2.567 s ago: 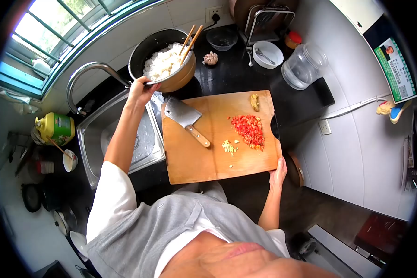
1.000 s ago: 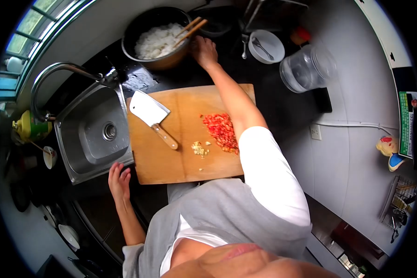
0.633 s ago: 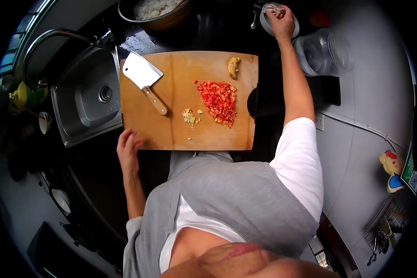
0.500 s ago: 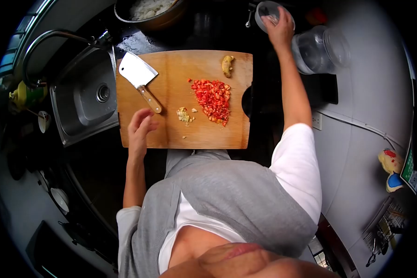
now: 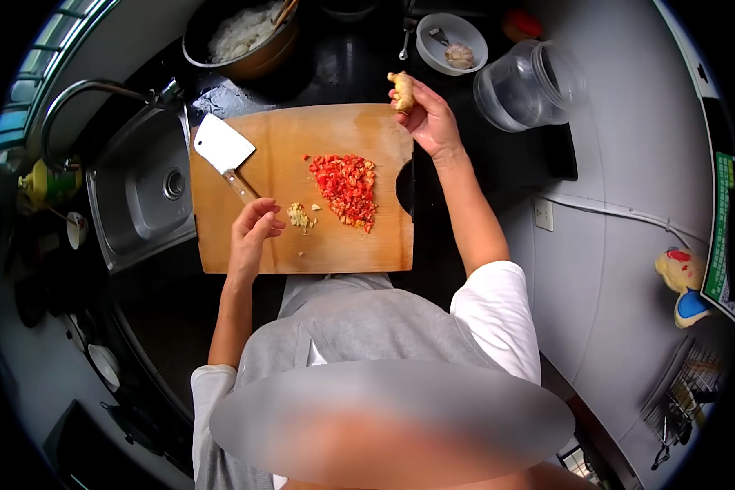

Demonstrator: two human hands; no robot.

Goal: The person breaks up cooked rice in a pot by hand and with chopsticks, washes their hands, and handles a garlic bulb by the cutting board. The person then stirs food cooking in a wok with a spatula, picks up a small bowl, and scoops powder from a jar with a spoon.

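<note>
My right hand (image 5: 434, 122) is closed on a knobbly piece of ginger (image 5: 402, 92), lifted at the board's upper right corner. My left hand (image 5: 251, 233) hovers over the left part of the wooden cutting board (image 5: 245, 245), fingers loosely bent and apart, nothing visible in them. Just beyond its fingertips lies a cleaver (image 5: 225, 144), its wooden handle pointing toward that hand. Chopped red chili (image 5: 345, 189) is heaped at the board's middle right. Beside it sits a small pile of chopped garlic (image 5: 300, 216).
A white bowl (image 5: 429, 65) behind the board holds a garlic bulb (image 5: 459, 55) and a small metal-ended tool. Right of it a clear jar (image 5: 510, 94) lies on its side. At left is a steel sink (image 5: 131, 220); a pot (image 5: 245, 61) with white food stands at the back.
My right hand has left the white bowl and now holds the ginger, which lay on the board before. My left hand stays near the cleaver's handle. The camera view has shifted.
</note>
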